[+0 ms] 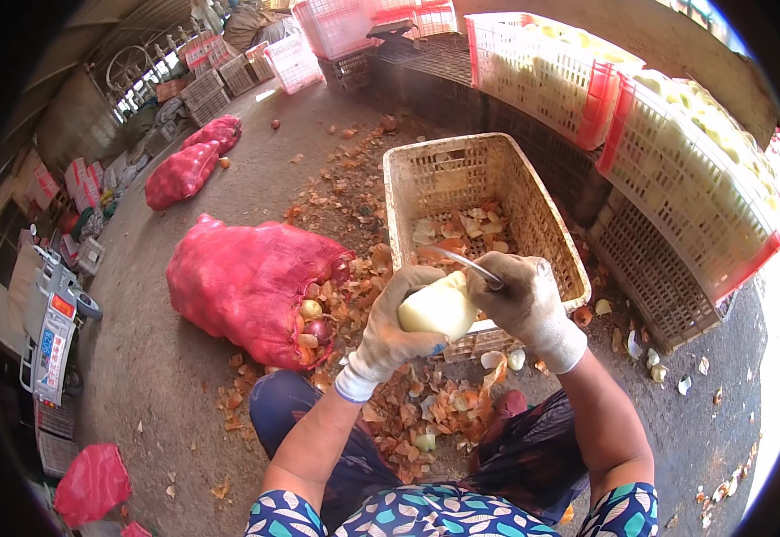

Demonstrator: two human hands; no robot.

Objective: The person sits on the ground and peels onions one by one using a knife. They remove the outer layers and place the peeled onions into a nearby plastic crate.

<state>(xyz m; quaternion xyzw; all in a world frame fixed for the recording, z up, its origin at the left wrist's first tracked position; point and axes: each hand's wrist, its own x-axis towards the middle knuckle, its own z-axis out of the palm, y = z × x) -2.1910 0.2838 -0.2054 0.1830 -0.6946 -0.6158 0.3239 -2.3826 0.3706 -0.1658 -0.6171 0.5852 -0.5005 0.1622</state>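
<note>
My left hand (pixel 386 329), in a soiled work glove, is wrapped around a pale peeled onion (pixel 440 307). In my gloved right hand (pixel 521 302) is a knife (pixel 464 260), its curved blade pointing left above the onion. The right fingers touch the onion's right side. Both hands are over the near rim of a dirty plastic crate (pixel 393 201), where onion scraps (pixel 474 225) lie on the bottom. To the left, a red mesh sack (pixel 242 288) lies on its side with onions (pixel 316 329) showing at its mouth.
Onion skins (pixel 423 409) litter the floor around my feet. Crates filled with peeled onions (pixel 544 74) stand along the right on other crates (pixel 652 262). Two more full red sacks (pixel 182 174) lie farther left. A parked cargo vehicle (pixel 51 335) is at the far left.
</note>
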